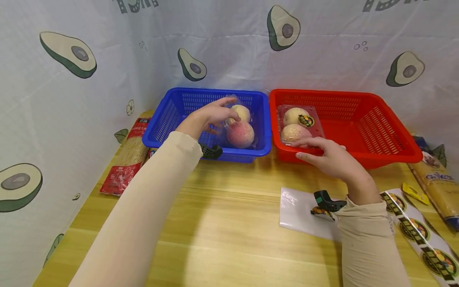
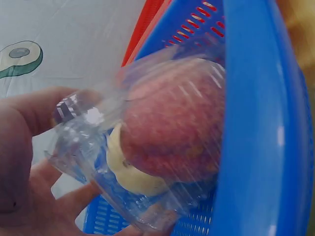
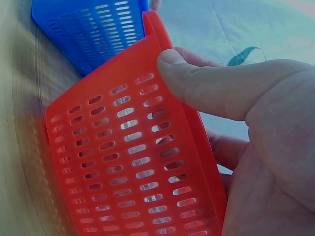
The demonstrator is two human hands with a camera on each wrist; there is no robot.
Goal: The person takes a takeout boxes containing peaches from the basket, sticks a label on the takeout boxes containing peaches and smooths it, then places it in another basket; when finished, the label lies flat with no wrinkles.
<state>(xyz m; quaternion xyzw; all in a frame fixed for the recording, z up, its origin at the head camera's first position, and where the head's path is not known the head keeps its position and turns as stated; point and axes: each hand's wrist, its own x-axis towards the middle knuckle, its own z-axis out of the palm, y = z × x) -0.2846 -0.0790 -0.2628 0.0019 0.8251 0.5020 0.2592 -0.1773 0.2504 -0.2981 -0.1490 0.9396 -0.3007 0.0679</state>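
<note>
L hand [image 1: 213,115] was in the blue basket [image 1: 234,152], fingers bent & spread partway around 1 end of a clear box [image 2: 101,147], thumb on the other side; how firm the grip was, can't tell. That box sat at approx. 3 o'clock in the basket w/ 2 peaches: pale peach [image 1: 242,113] at 12, pink peach [image 1: 240,134] at 6. The L wrist view was a bit blurred there.

R hand [image 1: 330,157] had the near wall of the red basket [image 1: 387,157] btwn thumb & fingers: thumb on the outer face by the rim, fingers bent over to the inside, gap just the wall. Tips were near the 2nd box [image 1: 317,121]; contact w/ it, can't tell. 2nd box lay at 9 o'clock in the red basket, 2 pale peaches inside & a dark label [image 1: 306,120] on top.

Red basket stood at blue's 3 o'clock, just beside it, both on the wood table [image 1: 215,223]. Red-ended pack [image 1: 130,149]: blue's 8 o'clock. From red: white sheet [image 1: 295,211] at 7, sticker strip [image 1: 416,231] at 5, tan pack [image 1: 442,183] at 4.
</note>
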